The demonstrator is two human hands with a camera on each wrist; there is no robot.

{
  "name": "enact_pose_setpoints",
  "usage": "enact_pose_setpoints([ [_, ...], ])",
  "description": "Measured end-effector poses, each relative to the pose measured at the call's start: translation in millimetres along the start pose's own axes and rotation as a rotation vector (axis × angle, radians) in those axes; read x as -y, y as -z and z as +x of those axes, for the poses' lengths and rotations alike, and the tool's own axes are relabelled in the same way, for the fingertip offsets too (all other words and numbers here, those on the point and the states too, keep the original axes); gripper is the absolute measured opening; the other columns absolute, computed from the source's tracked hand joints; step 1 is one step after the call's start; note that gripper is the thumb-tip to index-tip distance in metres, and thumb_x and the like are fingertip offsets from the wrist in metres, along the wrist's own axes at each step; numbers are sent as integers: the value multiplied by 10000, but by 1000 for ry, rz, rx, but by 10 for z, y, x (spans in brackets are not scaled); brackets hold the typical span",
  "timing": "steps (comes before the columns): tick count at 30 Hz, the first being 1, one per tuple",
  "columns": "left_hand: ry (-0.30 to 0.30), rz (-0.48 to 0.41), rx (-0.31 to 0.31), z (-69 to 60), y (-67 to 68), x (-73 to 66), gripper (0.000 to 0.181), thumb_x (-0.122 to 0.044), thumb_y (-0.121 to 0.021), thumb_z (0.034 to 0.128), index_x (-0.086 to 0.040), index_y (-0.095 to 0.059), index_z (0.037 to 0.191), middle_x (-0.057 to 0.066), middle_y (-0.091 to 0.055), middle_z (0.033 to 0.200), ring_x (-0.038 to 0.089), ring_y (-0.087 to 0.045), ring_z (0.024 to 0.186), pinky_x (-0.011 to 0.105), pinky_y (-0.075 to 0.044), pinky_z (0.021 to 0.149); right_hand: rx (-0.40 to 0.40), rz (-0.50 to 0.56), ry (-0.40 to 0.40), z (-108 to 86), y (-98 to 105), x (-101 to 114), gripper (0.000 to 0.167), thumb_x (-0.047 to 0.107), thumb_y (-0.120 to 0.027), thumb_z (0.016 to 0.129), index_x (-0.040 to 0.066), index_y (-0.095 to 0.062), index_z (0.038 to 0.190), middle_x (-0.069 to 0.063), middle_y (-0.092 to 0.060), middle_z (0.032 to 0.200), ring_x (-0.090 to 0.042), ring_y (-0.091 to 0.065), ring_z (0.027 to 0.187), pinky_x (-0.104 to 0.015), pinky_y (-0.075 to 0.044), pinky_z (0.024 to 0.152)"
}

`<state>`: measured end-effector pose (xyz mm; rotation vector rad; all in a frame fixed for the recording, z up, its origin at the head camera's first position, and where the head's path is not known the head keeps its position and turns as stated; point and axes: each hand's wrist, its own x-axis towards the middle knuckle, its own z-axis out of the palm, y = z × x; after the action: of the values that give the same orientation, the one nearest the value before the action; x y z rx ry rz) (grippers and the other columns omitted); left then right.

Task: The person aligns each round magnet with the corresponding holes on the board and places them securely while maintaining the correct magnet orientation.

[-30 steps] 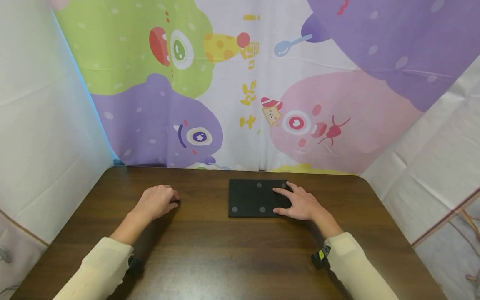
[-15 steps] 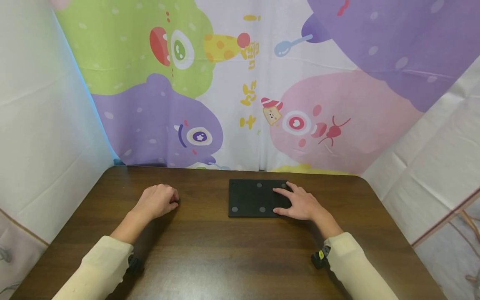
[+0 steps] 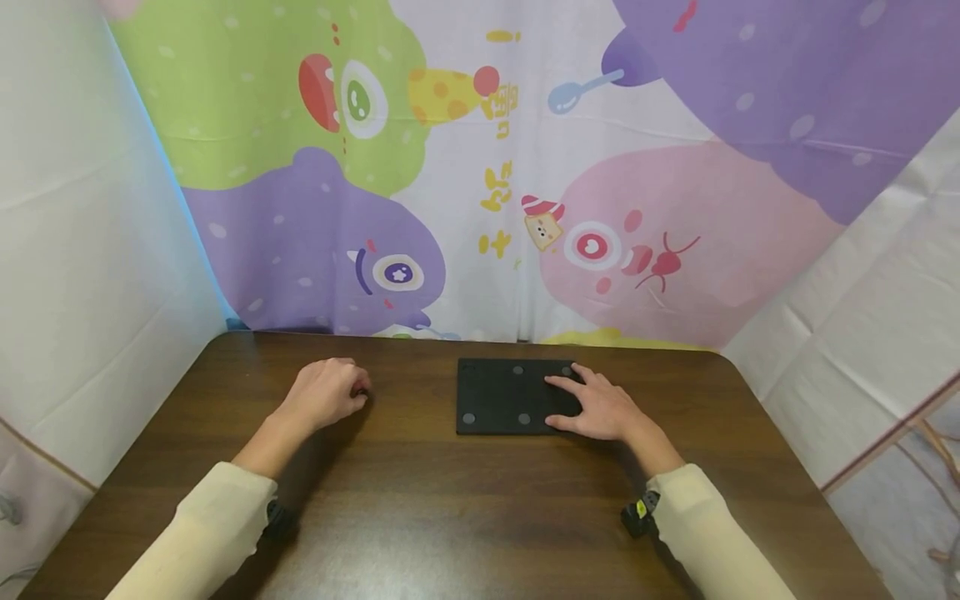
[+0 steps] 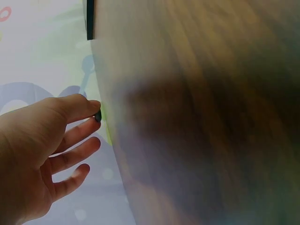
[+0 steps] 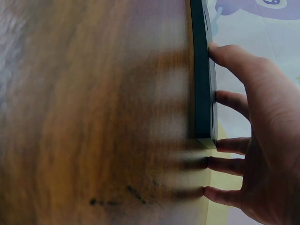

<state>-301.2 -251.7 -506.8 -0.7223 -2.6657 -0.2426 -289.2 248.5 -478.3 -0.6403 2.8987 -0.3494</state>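
A flat black rectangular board (image 3: 498,396) with several grey round spots lies near the table's back edge. At its upper left corner is a faint dark mark too small to make out. My right hand (image 3: 603,408) rests spread on the board's right end. In the right wrist view, the thumb and some fingertips touch the board's top, while other fingers reach past its end. Left of the board, my left hand (image 3: 322,393) is held over the table, apart from the board. Between its thumb and index finger it pinches a small dark round piece (image 4: 98,116), mostly covered by the fingertips.
Under both arms is a dark brown wooden table (image 3: 450,517). A cloth with cartoon figures (image 3: 480,300) hangs behind its back edge, and white cloth walls (image 3: 862,317) stand at the sides. Each wrist wears a small black camera (image 3: 637,515).
My left hand has moved slightly right and toward the back of the table, with the small dark piece now showing at its fingertips. The right hand and the board have stayed put.
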Motion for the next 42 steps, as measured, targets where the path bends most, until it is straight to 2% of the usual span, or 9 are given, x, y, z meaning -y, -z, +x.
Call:
enact_pose_setpoints([
  [4,16,-12,25,63,-48,-16,147,-193,-932,794,-249,-844,898,-53,-742,848,189,-707,737,481,-590,657,-2,9,5,29,-21,-35,863,767,-652,997,292,-506,1703,-328,-335,1805,-652,-436,1575,-883,-418,1167],
  [11,23,10,6,207,-409,158,147,-262,-911,754,-317,-844,873,-105,-733,812,162,-727,735,536,-558,615,-34,5,23,270,-356,-473,919,928,-599,930,441,-477,1700,-249,-315,1841,-621,-446,1583,-879,-441,1135],
  [13,36,2,48,245,-240,0,137,-220,-906,786,-272,-858,903,-68,-759,846,190,-750,773,506,-590,645,-41,13,24,278,-378,-499,924,934,-611,918,445,-487,1693,-236,-318,1843,-605,-453,1586,-866,-454,1132],
  [18,113,-5,170,328,285,-485,115,-139,-879,857,-170,-876,968,1,-795,915,228,-788,874,464,-643,747,3,13,13,66,-70,-100,868,759,-685,993,294,-505,1704,-319,-326,1812,-638,-443,1577,-856,-445,1160],
  [19,118,-3,171,340,304,-512,111,-137,-872,864,-166,-875,971,3,-795,918,226,-789,882,455,-642,752,0,20,13,39,-42,-55,866,754,-681,996,285,-507,1703,-321,-325,1812,-637,-438,1581,-857,-437,1168],
  [24,127,-3,178,413,284,-569,100,-145,-862,885,-171,-876,980,5,-795,938,226,-784,905,448,-642,766,-8,22,23,21,-31,-43,883,807,-621,996,290,-506,1703,-341,-337,1795,-655,-450,1554,-866,-440,1150],
  [29,131,-29,184,494,272,-607,95,-164,-859,901,-191,-880,989,2,-807,953,238,-799,930,457,-651,778,5,1,3,23,-14,-17,841,706,-687,1018,271,-496,1711,-323,-319,1815,-628,-442,1582,-846,-443,1173],
  [36,105,-58,133,646,-113,-358,123,-233,-863,867,-263,-880,985,-49,-799,931,224,-792,900,479,-625,736,-12,-5,16,25,-25,-49,867,788,-643,998,296,-510,1700,-328,-343,1799,-632,-459,1563,-869,-441,1148],
  [42,162,-94,196,701,153,-586,116,-207,-853,887,-240,-887,993,-49,-823,943,254,-815,961,504,-649,789,-32,0,40,190,-241,-334,914,901,-578,962,376,-491,1704,-305,-351,1800,-650,-473,1529,-885,-459,1086],
])
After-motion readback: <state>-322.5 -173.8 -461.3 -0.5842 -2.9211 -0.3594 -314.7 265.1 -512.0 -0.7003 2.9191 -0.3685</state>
